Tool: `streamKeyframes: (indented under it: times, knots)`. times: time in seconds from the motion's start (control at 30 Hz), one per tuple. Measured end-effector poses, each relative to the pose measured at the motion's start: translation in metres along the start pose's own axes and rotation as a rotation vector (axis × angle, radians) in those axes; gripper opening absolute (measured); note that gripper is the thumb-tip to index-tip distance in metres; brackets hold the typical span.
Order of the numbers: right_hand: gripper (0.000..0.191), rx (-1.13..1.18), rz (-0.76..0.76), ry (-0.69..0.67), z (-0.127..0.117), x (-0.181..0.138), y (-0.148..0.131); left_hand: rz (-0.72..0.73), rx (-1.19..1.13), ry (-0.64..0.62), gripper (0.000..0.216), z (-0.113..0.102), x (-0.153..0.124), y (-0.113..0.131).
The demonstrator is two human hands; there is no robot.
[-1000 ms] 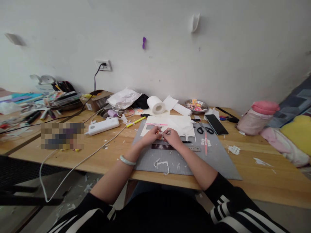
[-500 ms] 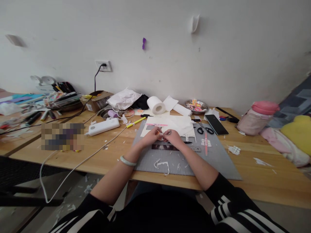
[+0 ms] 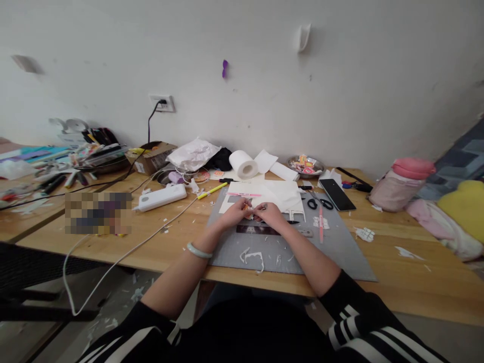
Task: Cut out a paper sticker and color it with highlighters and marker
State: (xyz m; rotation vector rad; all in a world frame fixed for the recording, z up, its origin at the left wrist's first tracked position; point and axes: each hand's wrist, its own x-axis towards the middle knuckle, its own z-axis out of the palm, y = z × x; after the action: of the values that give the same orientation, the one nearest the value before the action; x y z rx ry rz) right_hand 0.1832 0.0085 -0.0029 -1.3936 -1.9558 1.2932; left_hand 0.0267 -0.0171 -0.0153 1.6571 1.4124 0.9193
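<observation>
Both my hands meet over the grey cutting mat (image 3: 333,247) on the wooden table (image 3: 427,282). My left hand (image 3: 235,213) and my right hand (image 3: 269,214) are closed in a pinch, fingertips together, around a small white paper piece (image 3: 252,212) too small to make out well. A pale green bangle (image 3: 198,250) circles my left wrist. Just beyond my hands lie white paper sheets (image 3: 280,194). A dark ruler (image 3: 257,230) lies on the mat under my hands. White paper offcuts (image 3: 252,256) rest near the mat's front edge.
Black scissors (image 3: 319,203), a pink pen (image 3: 321,222) and a black phone (image 3: 336,193) lie right of my hands. A tissue roll (image 3: 243,163), a white power strip (image 3: 162,197) with its cable, a yellow pen (image 3: 212,190), a metal bowl (image 3: 305,164) and a pink-lidded bottle (image 3: 401,183) stand around.
My hands have stayed in the same spot; only the fingers shift slightly on the small paper piece.
</observation>
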Motion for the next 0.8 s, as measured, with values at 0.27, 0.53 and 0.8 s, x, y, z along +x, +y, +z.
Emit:
streamKeyframes:
  times: [0.27,0.53,0.8]
  knots:
    - [0.021,-0.008,-0.033,0.019,-0.001,0.001,0.003,-0.018,-0.055,0.003,0.026,0.000,0.002,-0.007]
    - [0.024,-0.022,0.025,0.041,0.001,0.004,0.004,-0.021,-0.120,0.014,0.029,0.002,0.006,-0.013]
    - [0.024,-0.027,0.065,0.037,0.001,0.003,0.003,-0.009,-0.190,0.028,0.028,0.003,0.008,-0.018]
